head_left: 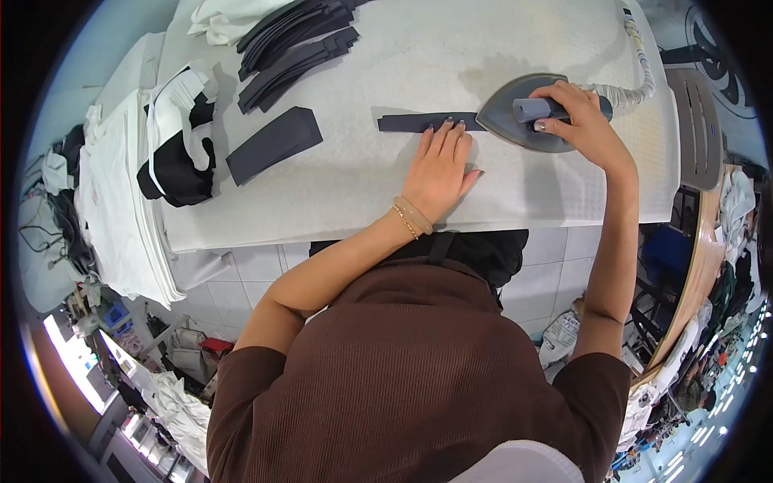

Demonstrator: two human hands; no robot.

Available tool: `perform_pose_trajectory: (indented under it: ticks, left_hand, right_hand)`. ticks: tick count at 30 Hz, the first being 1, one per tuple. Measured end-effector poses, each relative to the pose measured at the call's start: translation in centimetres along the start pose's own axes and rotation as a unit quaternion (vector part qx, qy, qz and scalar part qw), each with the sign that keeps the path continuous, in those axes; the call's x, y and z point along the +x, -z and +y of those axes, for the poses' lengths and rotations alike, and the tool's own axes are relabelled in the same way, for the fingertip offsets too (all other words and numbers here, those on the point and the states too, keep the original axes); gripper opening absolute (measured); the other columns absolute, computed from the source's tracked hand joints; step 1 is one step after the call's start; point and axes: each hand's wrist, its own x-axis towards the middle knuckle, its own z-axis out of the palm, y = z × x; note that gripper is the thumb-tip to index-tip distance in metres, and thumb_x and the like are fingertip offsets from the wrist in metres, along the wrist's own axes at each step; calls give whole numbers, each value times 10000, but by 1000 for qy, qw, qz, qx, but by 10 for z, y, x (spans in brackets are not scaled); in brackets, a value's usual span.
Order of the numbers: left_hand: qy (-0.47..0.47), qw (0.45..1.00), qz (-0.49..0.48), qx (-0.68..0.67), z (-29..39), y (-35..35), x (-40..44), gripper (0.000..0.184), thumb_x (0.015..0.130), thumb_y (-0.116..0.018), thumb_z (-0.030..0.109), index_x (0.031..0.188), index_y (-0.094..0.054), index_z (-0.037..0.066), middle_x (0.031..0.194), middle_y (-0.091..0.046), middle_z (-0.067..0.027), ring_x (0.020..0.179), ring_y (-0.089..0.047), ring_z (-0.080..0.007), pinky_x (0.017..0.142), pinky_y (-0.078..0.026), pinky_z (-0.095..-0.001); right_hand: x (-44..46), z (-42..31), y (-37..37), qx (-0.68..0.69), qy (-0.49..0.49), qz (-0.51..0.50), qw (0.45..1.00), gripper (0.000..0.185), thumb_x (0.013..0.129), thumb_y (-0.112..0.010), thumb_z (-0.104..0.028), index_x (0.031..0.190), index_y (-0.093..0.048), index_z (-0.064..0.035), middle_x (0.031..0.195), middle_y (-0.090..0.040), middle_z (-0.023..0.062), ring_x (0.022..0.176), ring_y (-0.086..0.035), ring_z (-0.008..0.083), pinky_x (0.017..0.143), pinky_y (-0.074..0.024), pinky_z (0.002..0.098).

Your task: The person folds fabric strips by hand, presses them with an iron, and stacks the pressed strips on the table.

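My right hand (584, 121) is wrapped round the handle of a steam iron (507, 121), whose pointed tip faces left. Under that tip lies the right end of a narrow dark fabric strip (403, 122). With fingers stretched out, my left hand (441, 165) rests flat, its fingertips on the strip just left of the iron. A wider dark fabric piece (275, 145) lies farther left on the white-covered table (346, 201). Whether the strip has more than one layer I cannot tell.
Stacks of dark fabric pieces (298, 68) lie at the back left. A white-and-black bundle (181, 145) and layered white cloth (121, 193) are at the left edge. The iron's wrapped hose (640, 56) runs to the back right. A grey perforated panel (696, 129) stands right of the table.
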Motion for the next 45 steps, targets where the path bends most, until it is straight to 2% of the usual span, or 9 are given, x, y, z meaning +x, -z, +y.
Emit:
perform_pose_trajectory:
  ticks: [5, 9, 13, 32, 36, 38, 39, 42, 45]
  left_hand:
    - [-11, 999, 18, -34, -5, 5, 3, 548, 803, -738, 209, 1245, -479, 14, 1332, -514, -161, 1279, -471, -350, 1095, -374, -465]
    - [12, 992, 29, -126, -11, 12, 3, 491, 788, -749, 104, 1184, -480, -7, 1258, -492, -193, 1152, -522, -378, 978, -453, -422]
    - [15, 990, 47, -134, -14, 14, 4, 437, 808, -734, 81, 1156, -486, -12, 1235, -466, -194, 1091, -543, -376, 901, -496, -403]
    - [41, 982, 55, -175, -21, 28, 6, 346, 788, -712, 33, 1070, -513, 9, 1162, -495, -170, 1055, -549, -353, 881, -483, -385]
    - [120, 972, 202, 3, -32, 48, -3, 362, 782, -737, 53, 1109, -584, 28, 1127, -524, -150, 970, -564, -260, 804, -476, -316]
    - [309, 925, 180, -127, -42, 51, -8, 391, 822, -755, 117, 1160, -579, 25, 1021, -550, -97, 817, -552, -163, 709, -465, -269]
    - [346, 898, 182, -201, -49, 49, -9, 356, 857, -761, 174, 1129, -616, -4, 845, -584, -35, 668, -503, -86, 605, -433, -238]
    - [386, 874, 102, -278, -64, 49, -9, 251, 879, -740, 167, 1023, -669, -25, 690, -616, -17, 597, -517, -75, 559, -425, -241]
    - [403, 861, 106, -292, -64, 51, -6, 193, 885, -724, 155, 920, -699, -33, 653, -653, -35, 584, -563, -72, 560, -432, -236]
  right_hand:
    - [2, -2, -5, -9, -24, -17, 1000, 357, 787, -737, -192, 1102, -592, -108, 991, -585, 43, 1027, -534, 226, 1024, -262, 364]
    - [2, -12, -9, -53, -64, -13, 996, 388, 778, -749, -195, 1118, -577, -122, 991, -590, 38, 1030, -534, 226, 1024, -262, 366]
    - [1, -9, -5, -35, -21, -7, 999, 379, 800, -727, -162, 1139, -560, -135, 1024, -580, 29, 1019, -519, 218, 1026, -254, 373]
    - [5, -28, -15, -41, -3, -24, 999, 311, 863, -683, -205, 1144, -579, -120, 1044, -575, 36, 1028, -502, 235, 987, -275, 396]
    - [6, -31, -14, -39, -5, -22, 999, 300, 869, -685, -204, 1137, -577, -123, 1036, -579, 38, 1019, -501, 236, 983, -275, 390]
    - [6, -30, -13, -33, -4, -26, 999, 295, 869, -691, -201, 1130, -576, -126, 1022, -581, 36, 1011, -501, 237, 968, -277, 386]
    - [6, -30, -13, -32, -3, -28, 999, 295, 869, -691, -201, 1130, -576, -126, 1022, -581, 36, 1011, -501, 237, 968, -277, 386]
    - [7, -31, -12, -33, -4, -32, 999, 291, 865, -692, -189, 1124, -574, -127, 1012, -582, 32, 1006, -500, 236, 953, -279, 384]
    - [7, -32, -13, -29, -3, -31, 999, 292, 860, -692, -176, 1123, -574, -130, 1012, -580, 27, 1002, -502, 238, 943, -280, 383]
